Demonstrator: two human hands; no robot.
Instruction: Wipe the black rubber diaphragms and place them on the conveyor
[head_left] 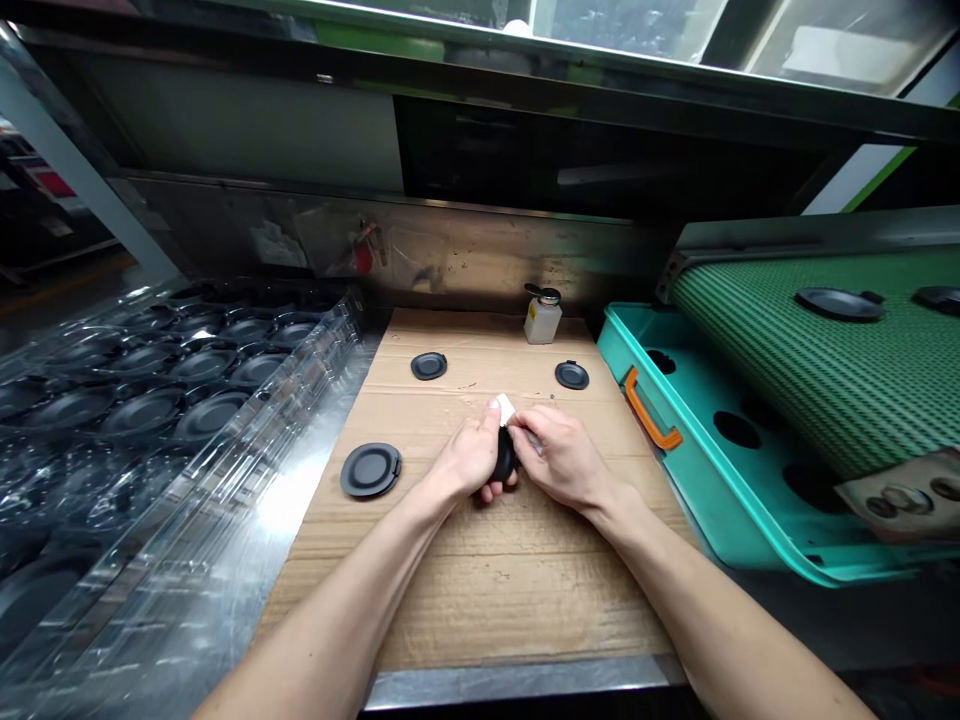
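My left hand [476,448] is closed around a small black round lid [504,455], tilted on edge above the cardboard, with fingertips showing beneath it. A small white piece [505,408], perhaps cloth or paper, sticks up at the left thumb tip, beside the top of the lid. My right hand [559,450] is pinched against the lid's upper right edge, close to the white piece. Whatever lies between its fingertips is hidden. Three more black lids lie flat on the board: a near-left lid [370,470], a far-left lid [429,366] and a far-right lid [572,375].
Cardboard [517,590] covers the metal bench. At its back stands a small pump-top bottle [543,318]. Clear plastic trays [187,400] of black lids fill the left. A teal bin [720,510] with an orange handle [651,410] sits right, beneath a green conveyor belt [817,370] carrying lids.
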